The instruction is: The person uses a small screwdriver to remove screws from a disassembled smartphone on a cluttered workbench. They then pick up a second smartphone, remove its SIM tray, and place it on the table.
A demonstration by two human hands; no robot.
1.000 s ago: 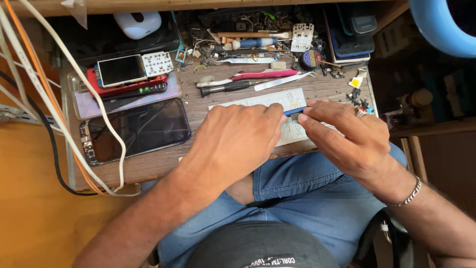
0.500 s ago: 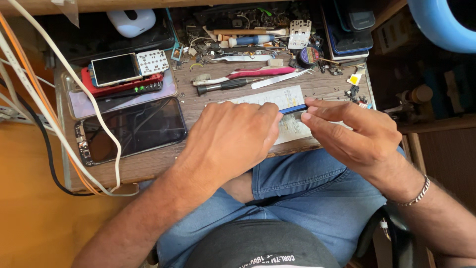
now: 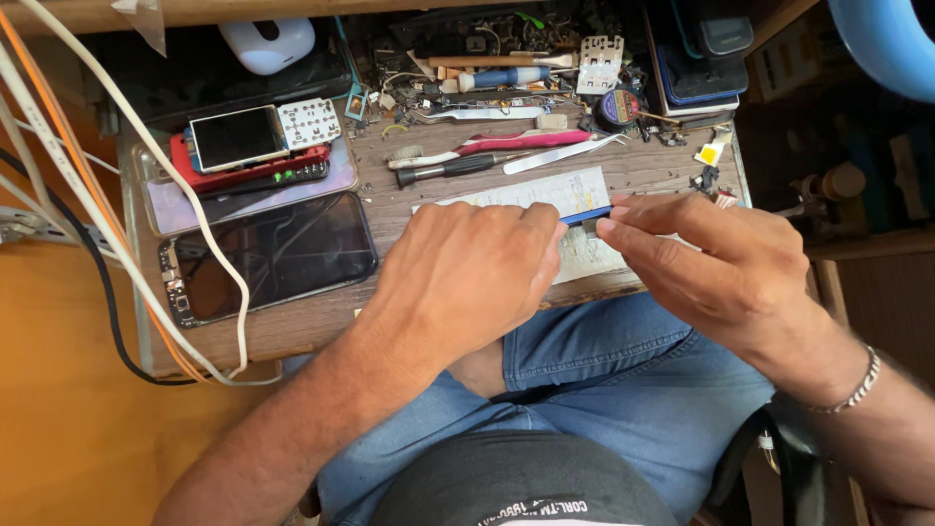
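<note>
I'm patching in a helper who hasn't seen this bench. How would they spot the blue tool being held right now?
Start at the wooden workbench and find the white paper sheet near its front edge. Above that sheet the left hand and right hand meet, and the blue tool bridges their fingertips. It is the only slim blue bar in hand; the black screwdriver and pink tool lie untouched behind.

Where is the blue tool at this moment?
In the head view, the blue tool lies between the left hand and right hand, above the white paper on the wooden table.
</note>
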